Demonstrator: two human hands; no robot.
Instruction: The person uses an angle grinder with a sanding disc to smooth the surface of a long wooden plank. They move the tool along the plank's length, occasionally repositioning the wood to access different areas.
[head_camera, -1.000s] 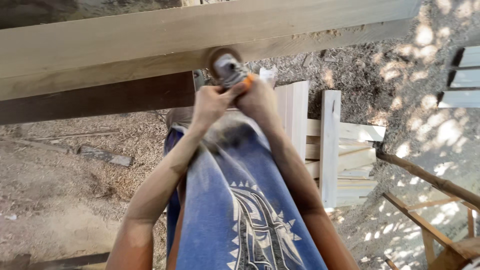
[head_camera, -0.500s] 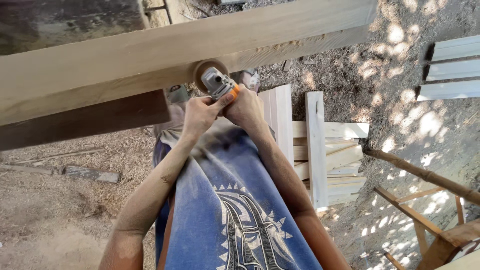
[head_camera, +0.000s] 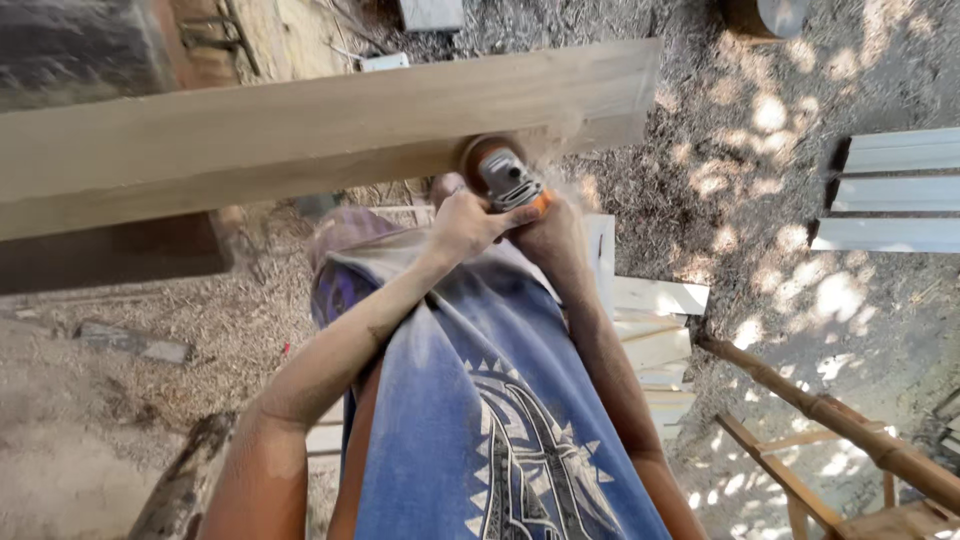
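A long pale wooden plank runs across the upper view. A grey and orange angle grinder presses its round disc against the plank's lower edge near the right end, with dust flying off it. My left hand grips the grinder's body from the left. Around the tool's rear, just below the orange part, my right hand is wrapped. Both forearms are dusty and reach forward over a blue printed shirt.
Sawdust and shavings cover the ground. Cut pale boards lie below the plank to the right, more boards at the far right. A bamboo frame stands at the lower right. A dark beam sits under the plank's left part.
Both hands and the grinder have moved right along the plank's lower edge, toward its right end. The view has shifted, showing more of the plank's end.
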